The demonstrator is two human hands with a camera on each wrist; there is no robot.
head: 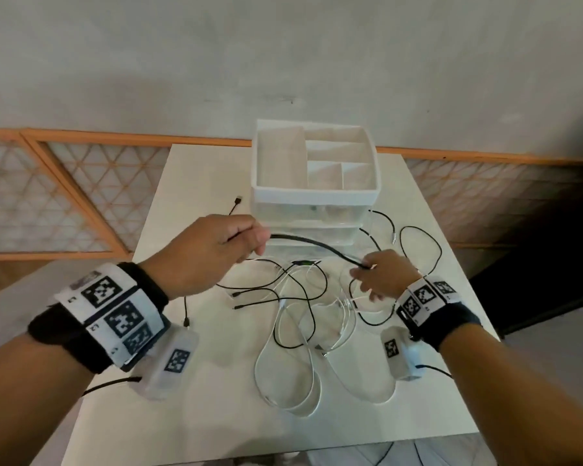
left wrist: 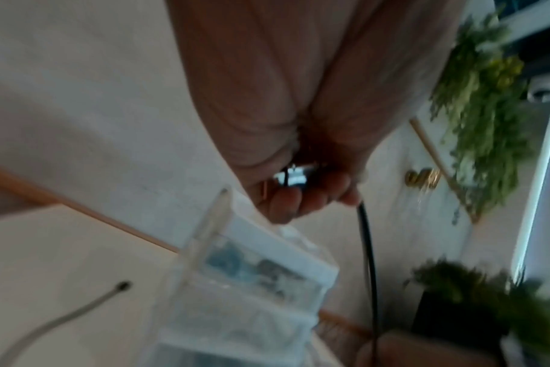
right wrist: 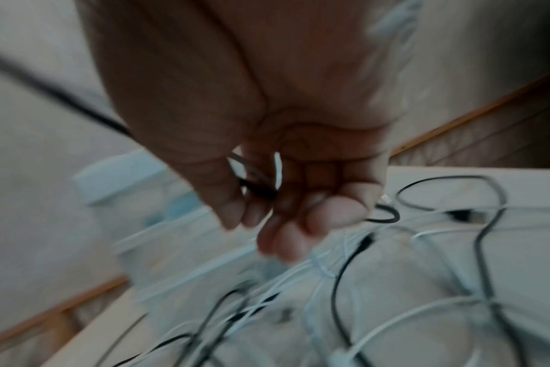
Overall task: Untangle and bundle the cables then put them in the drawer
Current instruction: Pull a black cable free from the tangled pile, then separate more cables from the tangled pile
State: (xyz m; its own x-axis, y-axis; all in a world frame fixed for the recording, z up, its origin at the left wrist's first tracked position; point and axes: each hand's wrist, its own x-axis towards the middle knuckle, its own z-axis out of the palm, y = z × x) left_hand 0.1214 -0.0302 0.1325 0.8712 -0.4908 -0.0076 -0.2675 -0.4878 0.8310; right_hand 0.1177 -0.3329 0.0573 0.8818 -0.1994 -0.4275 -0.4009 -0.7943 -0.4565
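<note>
A tangle of black and white cables lies on the white table, in front of a white drawer unit. A black cable stretches in the air between both hands. My left hand grips one end of it, raised before the drawers; the left wrist view shows curled fingers round the black cable. My right hand pinches the other end just above the tangle, and its fingers curl round the black cable in the right wrist view.
The drawer unit has an open top tray with several empty compartments and stands at the table's far edge. A loose black plug end lies left of it. More black loops lie at the right. A wall rises behind.
</note>
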